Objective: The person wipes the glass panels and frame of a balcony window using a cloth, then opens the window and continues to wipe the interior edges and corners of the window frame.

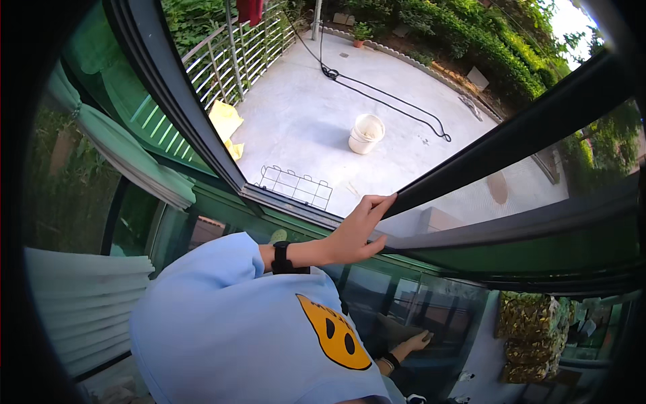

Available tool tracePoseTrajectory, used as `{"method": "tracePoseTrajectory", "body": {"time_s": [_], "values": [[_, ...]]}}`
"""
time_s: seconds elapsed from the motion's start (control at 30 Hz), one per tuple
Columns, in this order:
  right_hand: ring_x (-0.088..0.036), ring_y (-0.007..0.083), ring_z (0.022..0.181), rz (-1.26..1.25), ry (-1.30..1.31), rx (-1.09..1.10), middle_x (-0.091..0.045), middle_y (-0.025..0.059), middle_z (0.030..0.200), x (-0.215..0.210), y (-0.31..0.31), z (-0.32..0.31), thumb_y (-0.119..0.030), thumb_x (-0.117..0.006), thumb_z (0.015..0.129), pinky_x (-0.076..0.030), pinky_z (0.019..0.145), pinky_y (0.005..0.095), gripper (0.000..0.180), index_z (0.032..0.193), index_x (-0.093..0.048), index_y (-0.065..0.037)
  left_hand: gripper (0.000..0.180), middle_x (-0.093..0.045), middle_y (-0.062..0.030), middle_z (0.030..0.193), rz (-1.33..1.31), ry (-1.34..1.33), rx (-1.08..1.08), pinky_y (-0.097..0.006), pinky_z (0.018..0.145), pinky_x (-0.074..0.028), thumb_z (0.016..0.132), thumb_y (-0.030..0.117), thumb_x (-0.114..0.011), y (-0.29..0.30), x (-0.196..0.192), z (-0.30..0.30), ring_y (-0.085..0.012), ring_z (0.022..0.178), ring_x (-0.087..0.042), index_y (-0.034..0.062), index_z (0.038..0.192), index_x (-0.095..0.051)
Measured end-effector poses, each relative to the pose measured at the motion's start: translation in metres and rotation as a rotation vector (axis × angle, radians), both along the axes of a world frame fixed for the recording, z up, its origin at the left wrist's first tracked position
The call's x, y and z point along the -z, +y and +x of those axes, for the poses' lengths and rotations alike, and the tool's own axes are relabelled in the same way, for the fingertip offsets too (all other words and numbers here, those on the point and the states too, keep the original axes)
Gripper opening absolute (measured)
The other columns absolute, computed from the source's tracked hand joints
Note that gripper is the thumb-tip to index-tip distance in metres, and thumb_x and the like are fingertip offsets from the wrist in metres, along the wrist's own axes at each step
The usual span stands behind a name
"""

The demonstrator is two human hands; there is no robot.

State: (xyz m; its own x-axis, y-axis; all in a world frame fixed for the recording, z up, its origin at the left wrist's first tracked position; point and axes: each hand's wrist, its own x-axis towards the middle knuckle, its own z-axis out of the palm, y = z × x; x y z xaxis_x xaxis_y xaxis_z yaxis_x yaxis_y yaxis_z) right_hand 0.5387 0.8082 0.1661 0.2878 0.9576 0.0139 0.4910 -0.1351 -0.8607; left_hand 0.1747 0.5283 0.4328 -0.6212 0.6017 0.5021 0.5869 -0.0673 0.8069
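My left hand [360, 232], with a black watch on its wrist, grips the end of a dark window sash [464, 151]. The fingers lie over its upper edge and the thumb is below. The sash stands swung out at an angle from the dark window frame [182, 87]. Lower down on the right is my right hand [418, 342], a black band on its wrist. Its fingers are drawn together beside the dark glass panes [447, 310]; whatever they may hold is too small to make out.
Outside, a white bucket [367, 133] stands on the pale concrete, with a black looped cable [390, 104] behind it. A wire rack [296, 186] lies near the sill. Yellow sheeting [225, 121] is by the metal railing [215, 71]. Green curtains [128, 151] hang at left.
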Motion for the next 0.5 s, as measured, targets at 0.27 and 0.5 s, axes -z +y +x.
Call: {"method": "tracePoseTrajectory", "body": {"time_s": [0.27,0.5], "values": [[-0.046,0.0343,0.112,-0.217,-0.126,0.086,-0.044,0.0240,0.124,-0.003,-0.064,0.006,-0.030,-0.054,0.086,-0.040,0.093,0.0374,0.053,0.124,-0.042,0.005,0.076,-0.016,-0.0262,0.134,-0.064,0.097,0.377,-0.038,0.099,-0.031,0.068,0.009,-0.058,0.050,-0.004,0.006,-0.0394,0.123,-0.028,0.0004,0.135,-0.023],[-0.043,0.0366,0.114,-0.187,-0.027,0.007,-0.040,0.0253,0.127,-0.012,-0.073,-0.021,-0.033,-0.053,0.086,-0.037,0.095,0.0399,0.060,0.127,-0.035,0.006,0.069,0.000,-0.0267,0.141,-0.069,0.097,0.564,-0.043,0.102,-0.027,0.065,0.009,-0.056,0.093,0.001,0.011,-0.0431,0.126,-0.024,0.0048,0.131,-0.035]]}}
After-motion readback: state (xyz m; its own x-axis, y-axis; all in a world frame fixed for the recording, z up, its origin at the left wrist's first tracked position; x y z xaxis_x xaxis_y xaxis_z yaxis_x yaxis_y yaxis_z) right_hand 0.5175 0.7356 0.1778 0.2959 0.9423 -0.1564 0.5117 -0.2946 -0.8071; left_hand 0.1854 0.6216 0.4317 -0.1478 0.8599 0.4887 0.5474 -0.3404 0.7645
